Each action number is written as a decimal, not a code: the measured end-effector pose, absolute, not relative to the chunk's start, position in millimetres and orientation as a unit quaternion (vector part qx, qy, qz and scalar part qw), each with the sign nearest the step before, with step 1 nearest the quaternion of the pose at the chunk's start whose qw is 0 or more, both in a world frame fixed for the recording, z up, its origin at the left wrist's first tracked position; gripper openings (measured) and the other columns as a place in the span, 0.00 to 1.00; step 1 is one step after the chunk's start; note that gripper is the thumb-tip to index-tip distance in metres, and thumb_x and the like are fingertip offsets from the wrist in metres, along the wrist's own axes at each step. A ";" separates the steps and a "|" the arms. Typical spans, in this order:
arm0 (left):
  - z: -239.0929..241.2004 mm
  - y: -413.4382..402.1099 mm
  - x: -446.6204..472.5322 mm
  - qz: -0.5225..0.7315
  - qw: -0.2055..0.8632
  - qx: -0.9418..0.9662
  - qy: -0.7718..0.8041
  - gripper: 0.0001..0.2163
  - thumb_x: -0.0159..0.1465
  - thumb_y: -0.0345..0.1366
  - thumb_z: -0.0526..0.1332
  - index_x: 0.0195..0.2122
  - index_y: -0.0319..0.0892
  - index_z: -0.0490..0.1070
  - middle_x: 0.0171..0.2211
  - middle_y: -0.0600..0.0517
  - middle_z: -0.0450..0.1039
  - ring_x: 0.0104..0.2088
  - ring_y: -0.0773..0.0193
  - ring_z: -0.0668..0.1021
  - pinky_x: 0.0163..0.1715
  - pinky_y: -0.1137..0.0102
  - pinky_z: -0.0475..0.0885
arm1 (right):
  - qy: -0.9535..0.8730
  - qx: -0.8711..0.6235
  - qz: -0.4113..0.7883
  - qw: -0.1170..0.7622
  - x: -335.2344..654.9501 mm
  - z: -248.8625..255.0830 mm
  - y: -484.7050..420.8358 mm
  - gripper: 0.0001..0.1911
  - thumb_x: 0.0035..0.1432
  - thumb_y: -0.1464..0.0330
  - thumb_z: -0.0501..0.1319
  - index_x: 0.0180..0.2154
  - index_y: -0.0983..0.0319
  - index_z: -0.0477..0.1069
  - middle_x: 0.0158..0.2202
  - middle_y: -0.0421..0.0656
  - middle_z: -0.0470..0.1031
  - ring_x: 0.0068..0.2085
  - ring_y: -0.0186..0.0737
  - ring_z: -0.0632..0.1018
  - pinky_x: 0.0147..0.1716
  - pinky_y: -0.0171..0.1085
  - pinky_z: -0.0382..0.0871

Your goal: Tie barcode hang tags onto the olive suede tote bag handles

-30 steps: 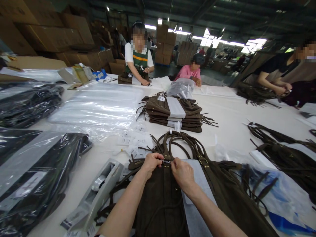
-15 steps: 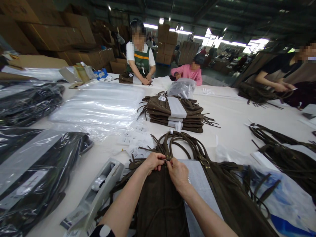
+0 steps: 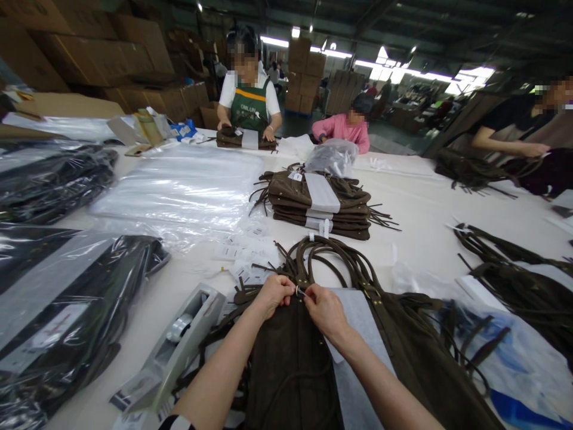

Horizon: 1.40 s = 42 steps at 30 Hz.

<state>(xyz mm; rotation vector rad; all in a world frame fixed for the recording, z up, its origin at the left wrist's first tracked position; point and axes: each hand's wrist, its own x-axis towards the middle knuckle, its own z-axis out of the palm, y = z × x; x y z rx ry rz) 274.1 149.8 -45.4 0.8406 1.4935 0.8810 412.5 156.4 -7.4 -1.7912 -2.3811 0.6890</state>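
Observation:
A dark brown bag [image 3: 286,364] lies in front of me, its long straps [image 3: 344,254] looped beyond its top edge. My left hand [image 3: 277,297] pinches at that edge, beside a small pale ring-like piece [image 3: 297,291]. Close on the other side, my right hand [image 3: 324,306] is closed with fingertips together, and a thin short piece shows between the two hands. What exactly each hand holds is too small to make out. White paper [image 3: 358,334] is wrapped across the bags under my right forearm.
A tape dispenser [image 3: 179,346] stands left of the bag. Bags in clear plastic [image 3: 58,298] lie further left, near clear plastic sleeves [image 3: 179,191]. Ahead are scattered white labels [image 3: 250,257] and stacked brown bags [image 3: 320,206]. Several people work around the table.
My hands have moved slightly apart at the bag's top, and the small pale ring-like piece now shows between them. The co-worker in the green apron has spread their hands over a bag.

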 end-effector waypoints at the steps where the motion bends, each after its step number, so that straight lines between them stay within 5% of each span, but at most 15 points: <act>1: -45.6 148.6 272.8 0.382 0.569 0.351 0.637 0.02 0.48 0.29 0.56 0.20 0.37 0.66 0.07 0.60 0.58 0.10 0.75 0.60 0.11 0.78 0.51 | -0.779 -0.579 0.236 0.049 413.1 -7.0 156.0 0.07 0.52 0.71 0.53 0.32 0.59 0.68 0.28 0.40 0.73 0.32 0.35 0.73 0.29 0.31 0.58; 10: -39.7 138.3 261.6 0.448 0.567 0.278 0.632 0.02 0.42 0.28 0.57 0.19 0.36 0.65 0.08 0.60 0.59 0.10 0.76 0.60 0.11 0.78 0.51 | -0.813 -0.517 0.251 0.092 415.3 -6.6 142.0 0.11 0.47 0.74 0.54 0.35 0.60 0.67 0.34 0.41 0.70 0.35 0.35 0.71 0.35 0.31 0.61; 18: -36.1 131.9 259.6 0.459 0.586 0.256 0.616 0.03 0.40 0.29 0.58 0.16 0.37 0.63 0.08 0.59 0.60 0.10 0.77 0.58 0.11 0.78 0.49 | -0.798 -0.568 0.186 0.076 425.9 -5.8 129.4 0.18 0.46 0.70 0.58 0.43 0.60 0.65 0.45 0.45 0.66 0.46 0.44 0.65 0.44 0.38 0.58; 31: -35.3 136.6 269.5 0.432 0.545 0.260 0.670 0.05 0.38 0.25 0.56 0.13 0.39 0.59 0.09 0.59 0.61 0.10 0.76 0.59 0.09 0.78 0.45 | -0.742 -0.588 0.300 0.118 427.6 -11.9 123.5 0.22 0.46 0.74 0.55 0.47 0.62 0.61 0.42 0.45 0.69 0.42 0.41 0.71 0.41 0.35 0.61; 42: -41.6 142.8 272.7 0.483 0.596 0.225 0.601 0.07 0.38 0.28 0.57 0.16 0.40 0.56 0.15 0.56 0.69 0.09 0.77 0.59 0.09 0.78 0.44 | -0.584 -0.585 0.516 0.224 434.2 -35.9 135.3 0.22 0.40 0.70 0.60 0.42 0.61 0.62 0.25 0.38 0.71 0.28 0.37 0.72 0.28 0.35 0.64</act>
